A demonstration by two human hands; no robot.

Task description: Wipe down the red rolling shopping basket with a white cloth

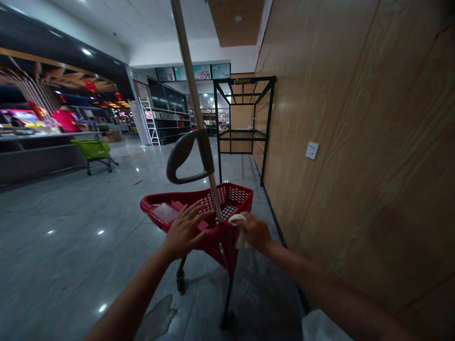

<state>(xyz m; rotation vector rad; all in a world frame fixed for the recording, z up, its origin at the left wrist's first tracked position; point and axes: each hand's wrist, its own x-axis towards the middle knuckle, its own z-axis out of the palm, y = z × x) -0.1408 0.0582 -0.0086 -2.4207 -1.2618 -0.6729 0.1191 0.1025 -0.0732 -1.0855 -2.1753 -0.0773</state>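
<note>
Two hands meet the red cart (231,258): left hand (185,234), fingers spread over its near edge; right hand (259,232) pinching a white cloth (242,240) just right of the pole's (215,196) foot; farther off, a black rack (242,139).

We were in a shop, by its look a supermarket hall. The red shopping cart (229,244) before us and the green cart (93,148) farther left told us so, as did the dark shelves (174,124) along the back and the picture panels (202,72) high up near them. We saw a black rack (243,139) standing by the wood-grain wall (355,118), a long surface (39,156) with a person in red (67,120) beside it, red hanging decorations (90,85), and a wide, glossy floor (88,213) reflecting the ceiling lights (86,51).
</note>
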